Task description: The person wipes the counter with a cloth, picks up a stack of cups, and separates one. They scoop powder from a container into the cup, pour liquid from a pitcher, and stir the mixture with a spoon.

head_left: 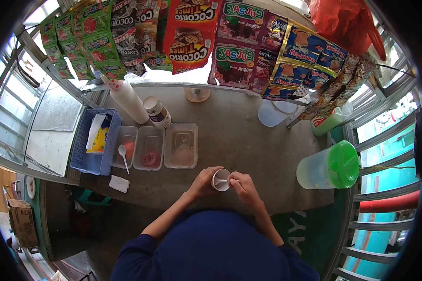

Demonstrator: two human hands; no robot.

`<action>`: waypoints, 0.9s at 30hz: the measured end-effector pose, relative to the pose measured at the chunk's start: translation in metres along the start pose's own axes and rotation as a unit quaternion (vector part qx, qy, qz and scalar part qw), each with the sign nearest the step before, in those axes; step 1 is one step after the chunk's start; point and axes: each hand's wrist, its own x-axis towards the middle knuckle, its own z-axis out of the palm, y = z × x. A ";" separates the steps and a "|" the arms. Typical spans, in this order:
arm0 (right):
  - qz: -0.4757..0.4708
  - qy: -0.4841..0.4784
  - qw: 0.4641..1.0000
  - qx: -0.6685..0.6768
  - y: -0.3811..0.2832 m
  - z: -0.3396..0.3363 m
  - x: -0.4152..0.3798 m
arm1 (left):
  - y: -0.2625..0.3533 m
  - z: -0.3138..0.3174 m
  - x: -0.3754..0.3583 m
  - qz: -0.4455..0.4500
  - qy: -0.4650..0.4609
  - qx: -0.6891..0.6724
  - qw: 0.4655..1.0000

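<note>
My left hand (204, 183) is wrapped around a small white paper cup (215, 174) near the table's front edge. The fingers of my right hand (244, 188) pinch the handle of a white spoon (222, 181), whose lower end is inside the cup. What the cup contains is too small to make out. Left of the hands, three clear plastic boxes stand in a row. A pale pinkish powder lies in the nearest box (195, 146), a dark pink powder in the middle box (139, 156). Another white spoon (123, 157) leans in the leftmost box (118, 130).
A blue basket (78, 149) with a tissue pack, stacked white cups (130, 101) and a lidded paper tub (156, 112) stand at left. A green-lidded water jug (314, 168) is at right. Drink sachets (239, 42) hang above the table's far side.
</note>
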 end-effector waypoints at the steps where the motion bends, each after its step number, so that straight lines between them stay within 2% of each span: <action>1: -0.035 0.030 0.997 -0.059 -0.001 0.001 0.000 | 0.000 0.000 0.000 0.002 -0.001 0.000 1.000; 4: 0.005 -0.011 1.000 0.019 0.004 -0.001 0.000 | -0.001 0.000 0.000 0.005 0.000 0.007 1.000; 8: 0.054 -0.011 0.995 0.083 -0.002 -0.002 -0.001 | -0.002 0.001 -0.001 -0.010 -0.008 0.008 1.000; 10: -0.048 0.016 0.992 -0.114 -0.004 -0.003 -0.001 | 0.000 0.000 0.000 -0.004 -0.002 0.005 1.000; 11: -0.048 0.016 0.992 -0.114 -0.001 -0.003 0.000 | -0.001 0.000 0.000 -0.004 -0.001 0.005 1.000; 13: 0.052 -0.032 0.995 0.082 0.006 -0.002 -0.002 | -0.002 0.001 0.000 -0.006 0.007 0.004 1.000; 14: 0.053 -0.032 0.995 0.082 0.004 -0.002 -0.003 | -0.001 0.000 0.001 -0.006 0.006 0.003 1.000; 16: -0.018 0.021 0.993 -0.115 -0.002 -0.001 -0.003 | 0.002 0.000 0.002 0.007 0.016 0.008 1.000; 17: -0.019 0.020 0.993 -0.115 -0.001 -0.003 -0.003 | 0.001 0.000 0.002 0.007 0.016 0.008 1.000; 19: 0.116 -0.082 0.986 0.090 0.003 -0.006 -0.003 | -0.001 0.001 0.001 -0.003 0.011 0.002 1.000; 20: 0.116 -0.082 0.986 0.090 0.000 -0.005 -0.002 | -0.001 0.001 0.001 -0.004 0.011 0.002 1.000; 22: 0.046 -0.020 0.996 -0.071 -0.008 -0.004 -0.002 | 0.000 0.000 0.000 -0.001 -0.001 0.005 1.000; 23: 0.046 -0.019 0.996 -0.071 -0.005 -0.004 -0.002 | 0.000 0.000 0.000 0.000 0.000 0.005 1.000; 25: 0.073 -0.067 0.995 0.013 0.005 -0.004 -0.001 | -0.002 0.001 -0.001 0.001 0.002 0.003 1.000; 26: 0.072 -0.068 0.995 0.013 0.002 -0.003 -0.001 | -0.002 0.001 -0.001 0.001 0.002 0.004 1.000; 27: 0.046 -0.024 0.998 -0.022 -0.003 -0.001 -0.001 | -0.002 0.001 -0.001 0.004 0.006 0.007 1.000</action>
